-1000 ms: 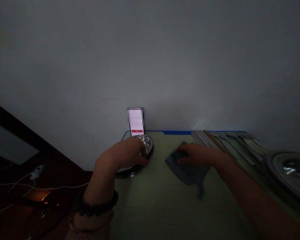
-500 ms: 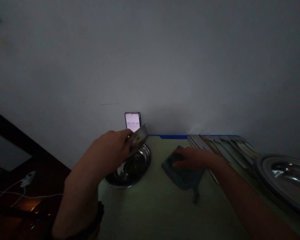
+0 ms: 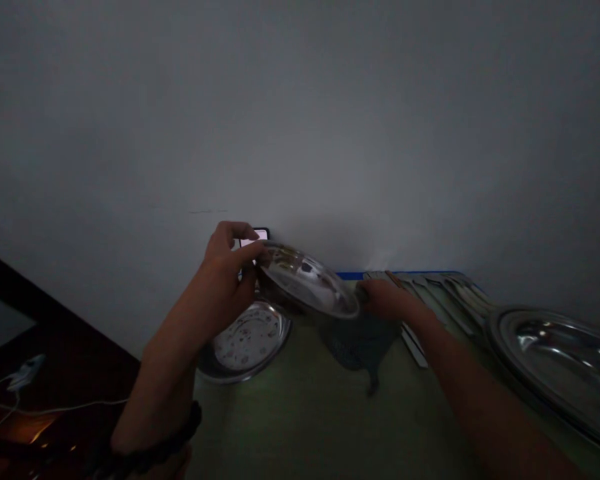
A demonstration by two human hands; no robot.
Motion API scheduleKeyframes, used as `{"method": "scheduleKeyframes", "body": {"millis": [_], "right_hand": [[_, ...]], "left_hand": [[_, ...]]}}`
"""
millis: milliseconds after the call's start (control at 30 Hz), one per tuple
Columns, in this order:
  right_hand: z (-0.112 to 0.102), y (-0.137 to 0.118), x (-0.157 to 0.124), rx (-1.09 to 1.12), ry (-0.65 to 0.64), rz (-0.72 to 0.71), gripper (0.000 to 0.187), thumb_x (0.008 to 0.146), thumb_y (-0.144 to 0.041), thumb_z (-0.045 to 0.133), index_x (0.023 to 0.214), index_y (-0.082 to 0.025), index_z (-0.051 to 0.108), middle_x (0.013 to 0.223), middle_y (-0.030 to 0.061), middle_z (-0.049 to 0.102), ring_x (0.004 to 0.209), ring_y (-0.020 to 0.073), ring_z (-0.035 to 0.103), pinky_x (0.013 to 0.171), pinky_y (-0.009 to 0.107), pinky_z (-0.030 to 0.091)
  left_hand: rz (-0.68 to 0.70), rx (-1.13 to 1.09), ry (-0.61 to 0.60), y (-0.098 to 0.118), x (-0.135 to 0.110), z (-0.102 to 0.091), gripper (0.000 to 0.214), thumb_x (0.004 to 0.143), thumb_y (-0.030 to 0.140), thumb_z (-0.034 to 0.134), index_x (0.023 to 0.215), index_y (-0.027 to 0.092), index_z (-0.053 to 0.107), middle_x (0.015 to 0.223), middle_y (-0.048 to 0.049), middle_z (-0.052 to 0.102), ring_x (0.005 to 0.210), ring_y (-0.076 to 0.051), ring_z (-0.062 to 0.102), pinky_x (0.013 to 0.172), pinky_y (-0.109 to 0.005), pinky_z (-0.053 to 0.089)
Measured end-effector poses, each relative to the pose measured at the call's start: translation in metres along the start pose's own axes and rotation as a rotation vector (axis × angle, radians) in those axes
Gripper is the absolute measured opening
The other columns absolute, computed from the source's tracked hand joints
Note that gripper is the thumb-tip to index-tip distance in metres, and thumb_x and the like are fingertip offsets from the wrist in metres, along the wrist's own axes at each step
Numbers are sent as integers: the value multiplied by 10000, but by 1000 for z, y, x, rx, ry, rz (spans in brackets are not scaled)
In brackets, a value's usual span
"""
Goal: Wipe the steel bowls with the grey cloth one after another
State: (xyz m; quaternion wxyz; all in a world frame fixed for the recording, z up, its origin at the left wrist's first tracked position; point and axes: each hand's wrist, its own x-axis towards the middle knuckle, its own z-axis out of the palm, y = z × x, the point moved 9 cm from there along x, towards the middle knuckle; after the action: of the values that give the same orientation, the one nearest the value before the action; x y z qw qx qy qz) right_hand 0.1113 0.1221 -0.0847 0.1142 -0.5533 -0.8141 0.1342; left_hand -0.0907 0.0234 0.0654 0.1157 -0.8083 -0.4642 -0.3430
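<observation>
My left hand point(image 3: 229, 263) grips the left rim of a shiny steel plate point(image 3: 307, 280) and holds it lifted and tilted above the table. My right hand point(image 3: 387, 298) touches the plate's right edge, its fingers curled at the rim, just above a dark blue-grey cloth point(image 3: 357, 343) lying on the table. Below the raised plate another steel plate point(image 3: 245, 341) stays flat on the table, pale patches showing on its bottom. A lit phone point(image 3: 257, 235) leans on the wall behind my left hand, mostly hidden.
A row of several steel utensils point(image 3: 440, 297) lies at the back right of the pale green table point(image 3: 300, 420). A large steel tray point(image 3: 555, 353) sits at the right edge. White cables point(image 3: 25, 393) lie on the dark floor at the left. The wall stands close behind.
My left hand has lifted the top plate off the stack and swung it up and right. My right hand has left the cloth and met the plate's right rim.
</observation>
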Motion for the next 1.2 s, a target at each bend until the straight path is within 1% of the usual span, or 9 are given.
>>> {"method": "scheduleKeyframes", "body": {"millis": [100,200,333,400,533,600,767,967,1200], "right_hand": [[-39,15,-5,100,115,57,160,775,-282,526,847,-167,610,860,95,686,802,221,639,675,310,468],[-83,27,-18,389,402,128,158,748,-330,552,810,-186,551,796,52,644,737,197,607,631,297,458],[-117,11,-45,499,708,110,215,713,-357,620,809,-198,512,773,22,594,718,185,568,646,316,451],[-118,-18,-51,469,672,-20,224,737,-371,628,829,-194,525,782,21,587,726,179,560,667,325,458],[-88,-87,-52,421,264,-454,241,845,-417,569,939,-196,594,985,54,613,885,172,592,806,341,486],[-84,-102,-54,379,261,-576,216,906,-363,496,983,-195,609,1094,75,593,1023,173,569,926,352,453],[-95,-83,-48,165,624,-424,384,818,-214,605,1191,-178,526,1217,126,519,1183,258,461,1046,464,373],[-59,-77,-35,222,236,-453,987,644,-458,764,1440,-163,262,1437,147,409,1298,275,414,1095,444,350],[-55,-42,-20,203,178,-353,436,794,-107,460,1204,-182,586,1240,104,634,1144,236,584,1006,428,418]], "left_hand": [[15,-125,-24,-1,0,4,192,822,122,410,720,152,569,1123,-126,440,1086,-230,509,916,-395,437],[17,-277,-109,6,2,13,183,827,154,456,658,164,524,1066,-105,496,1001,-210,544,833,-351,461],[6,-394,-126,15,3,18,177,816,174,513,639,173,496,1030,-75,540,905,-182,568,739,-301,453],[15,-398,-113,17,3,20,182,820,158,506,639,172,500,1039,-68,546,868,-164,573,729,-294,442],[61,-391,-64,20,3,25,211,796,121,503,590,167,492,1038,-71,538,907,-173,566,734,-294,428],[55,-396,-11,18,3,23,218,786,115,507,575,166,489,1038,-66,538,914,-171,562,726,-286,422],[-51,-512,104,4,1,18,203,730,103,579,556,159,491,1045,-38,525,875,-143,579,711,-259,428],[-100,-608,47,-9,1,38,194,707,105,551,528,154,495,1031,-34,548,863,-144,588,705,-254,436],[-138,-491,-109,-8,1,75,191,735,113,501,550,158,485,1049,-65,569,827,-150,567,773,-325,455]]}}
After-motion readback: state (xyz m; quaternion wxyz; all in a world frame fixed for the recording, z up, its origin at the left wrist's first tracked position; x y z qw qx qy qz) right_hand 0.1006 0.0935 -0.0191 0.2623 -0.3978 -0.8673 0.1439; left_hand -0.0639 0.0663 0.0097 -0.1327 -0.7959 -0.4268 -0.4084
